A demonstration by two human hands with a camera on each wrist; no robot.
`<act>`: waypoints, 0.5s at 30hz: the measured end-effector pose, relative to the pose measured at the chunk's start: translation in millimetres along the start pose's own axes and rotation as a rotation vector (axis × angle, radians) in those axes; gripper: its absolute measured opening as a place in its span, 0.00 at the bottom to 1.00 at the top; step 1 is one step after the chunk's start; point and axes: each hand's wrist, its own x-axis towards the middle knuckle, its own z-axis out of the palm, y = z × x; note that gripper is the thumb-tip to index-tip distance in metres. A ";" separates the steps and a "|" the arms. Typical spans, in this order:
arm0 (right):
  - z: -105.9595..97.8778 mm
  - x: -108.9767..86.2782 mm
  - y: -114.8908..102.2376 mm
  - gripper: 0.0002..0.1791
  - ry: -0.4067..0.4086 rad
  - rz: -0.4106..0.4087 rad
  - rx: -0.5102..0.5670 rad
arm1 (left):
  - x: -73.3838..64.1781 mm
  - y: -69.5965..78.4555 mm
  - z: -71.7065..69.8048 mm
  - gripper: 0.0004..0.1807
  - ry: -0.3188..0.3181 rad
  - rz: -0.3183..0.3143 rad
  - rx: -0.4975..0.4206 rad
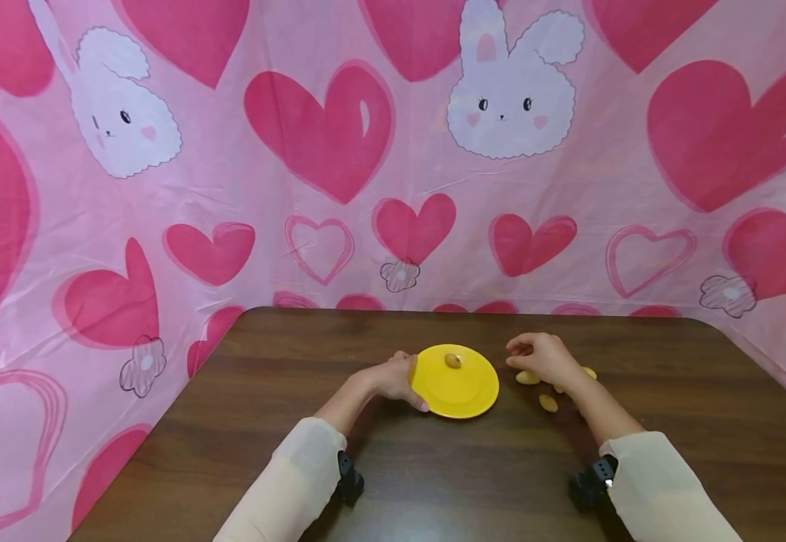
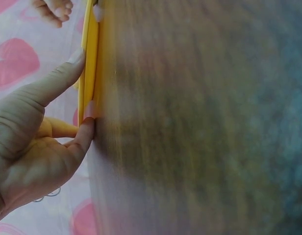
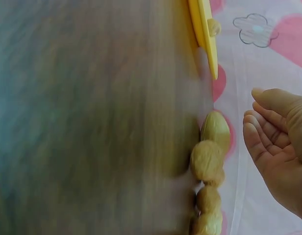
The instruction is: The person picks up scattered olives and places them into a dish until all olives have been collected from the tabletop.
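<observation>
A round yellow plate (image 1: 457, 395) lies on the table with one brownish oval nut-like piece (image 1: 452, 361) near its far side. My left hand (image 1: 395, 378) grips the plate's left rim, thumb along the near edge; the left wrist view has its fingertips right at the rim. To the right of the plate, my right hand (image 1: 549, 360) hovers above several yellow-tan oval pieces, fingers loosely bent and nothing between them. One oval piece (image 1: 527, 378) shows below its fingertips, another (image 1: 548, 403) nearer me; the hand and forearm partly hide others. The right wrist view shows ribbed, rough shells (image 3: 207, 159).
The dark brown wooden table (image 1: 474, 482) stretches out on both sides of the plate. Behind it hangs a pink cloth (image 1: 434, 165) with hearts and rabbit faces. Black wrist cameras sit under both sleeves, the right one (image 1: 589, 482) low over the tabletop.
</observation>
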 end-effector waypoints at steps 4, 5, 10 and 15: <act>-2.2 -6.6 5.0 0.13 0.005 -0.017 -0.014 | -0.2 0.4 -0.4 0.51 0.001 -0.005 -0.005; -2.6 -8.1 6.5 0.13 0.005 -0.015 -0.017 | -0.3 0.6 -0.4 0.51 0.001 -0.005 -0.007; -4.5 -14.6 14.7 0.13 -0.010 0.003 -0.023 | -0.6 1.2 -0.2 0.50 0.000 0.001 0.001; -6.1 -18.8 22.9 0.13 -0.002 0.024 -0.058 | -1.0 0.9 -0.3 0.50 0.001 0.000 0.005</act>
